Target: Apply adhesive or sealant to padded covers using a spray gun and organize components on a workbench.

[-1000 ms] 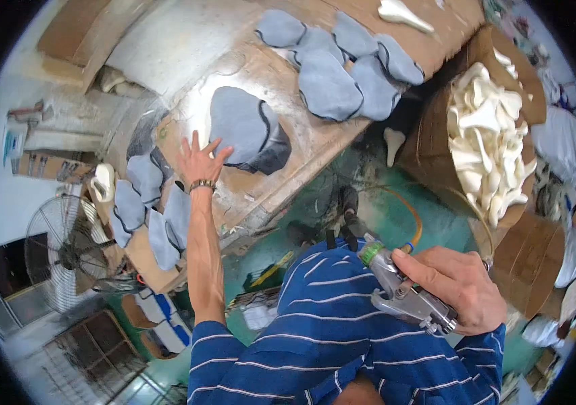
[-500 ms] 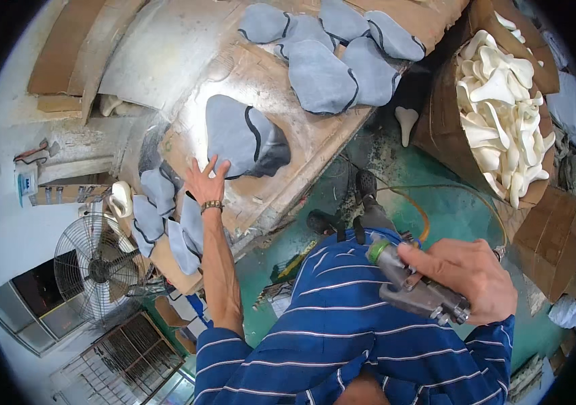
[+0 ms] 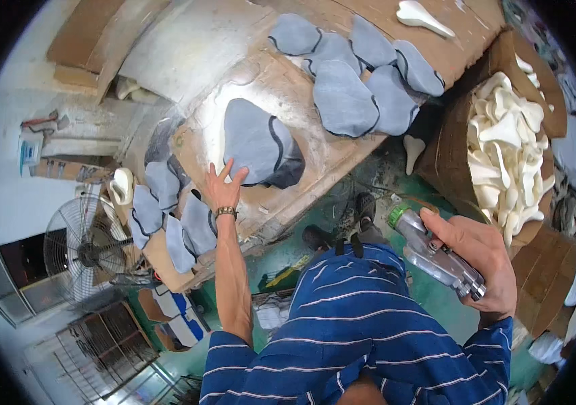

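Observation:
On the worktable lies a grey bicycle saddle cover point(image 3: 253, 135) with a black wavy stripe and a dark side panel. My left hand point(image 3: 225, 189) rests with fingers spread at its near left edge, fingertips touching the fabric and gripping nothing. Well to the right, over the floor, my right hand point(image 3: 474, 253) is wrapped round a metal spray gun point(image 3: 430, 246) with a green-ringed nozzle end. The gun's front points up and left. My fingers round its handle are partly hidden. White residue covers the cardboard around the cover.
More grey covers point(image 3: 345, 98) lie overlapped at the table's far side, others point(image 3: 161, 185) at its left. A large carton point(image 3: 447, 145) of cream saddle-shaped foam pieces point(image 3: 504, 148) stands right. One foam piece point(image 3: 423, 17) lies on the far table. A caged fan point(image 3: 85, 253) stands left.
The view has shifted, so the table appears slightly to the right. My right hand has lifted the spray gun a little away from my body. My left hand stays at the cover's edge.

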Available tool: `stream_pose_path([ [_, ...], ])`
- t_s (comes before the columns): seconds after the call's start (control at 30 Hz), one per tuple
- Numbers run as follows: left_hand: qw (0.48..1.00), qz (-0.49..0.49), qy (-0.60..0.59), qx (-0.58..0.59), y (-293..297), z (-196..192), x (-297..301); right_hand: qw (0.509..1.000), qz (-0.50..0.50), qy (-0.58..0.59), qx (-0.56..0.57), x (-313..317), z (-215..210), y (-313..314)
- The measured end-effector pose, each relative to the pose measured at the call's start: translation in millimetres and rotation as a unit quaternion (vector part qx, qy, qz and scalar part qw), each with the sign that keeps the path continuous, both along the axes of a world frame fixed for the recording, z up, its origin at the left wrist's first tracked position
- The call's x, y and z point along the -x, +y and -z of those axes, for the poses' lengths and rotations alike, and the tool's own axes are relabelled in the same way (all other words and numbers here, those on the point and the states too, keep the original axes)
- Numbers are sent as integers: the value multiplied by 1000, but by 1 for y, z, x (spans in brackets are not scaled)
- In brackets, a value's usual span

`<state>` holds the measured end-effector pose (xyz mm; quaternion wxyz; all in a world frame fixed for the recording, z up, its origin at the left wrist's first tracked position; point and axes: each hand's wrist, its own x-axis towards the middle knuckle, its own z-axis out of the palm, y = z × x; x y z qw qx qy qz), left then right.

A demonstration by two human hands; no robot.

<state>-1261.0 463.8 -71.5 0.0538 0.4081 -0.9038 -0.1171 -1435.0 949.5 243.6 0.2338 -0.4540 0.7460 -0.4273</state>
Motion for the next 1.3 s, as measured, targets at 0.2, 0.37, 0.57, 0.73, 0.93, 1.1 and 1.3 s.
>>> stream_pose_path([
  [0.2,983,-8,102,-155,-8,2,1,999,-46,15,7,18,-5,-37],
  [0.37,922,-50,250,-291,-5,15,-7,998,-62,5,-10,16,-13,-67],
  [0.57,710,-156,588,-354,30,11,7,994,-105,27,-32,4,-25,-91],
  [0.73,644,-283,613,-361,54,1,-47,991,-124,26,-38,-4,-34,-106],
  [0.93,661,-341,554,-375,98,44,-137,996,-42,69,-42,-11,-24,-119],
  [1.1,665,-407,500,-378,126,72,-180,995,3,95,-35,-17,-25,-115],
  [1.3,664,-406,489,-394,138,85,-188,991,-86,49,-85,-22,-44,-88],
])
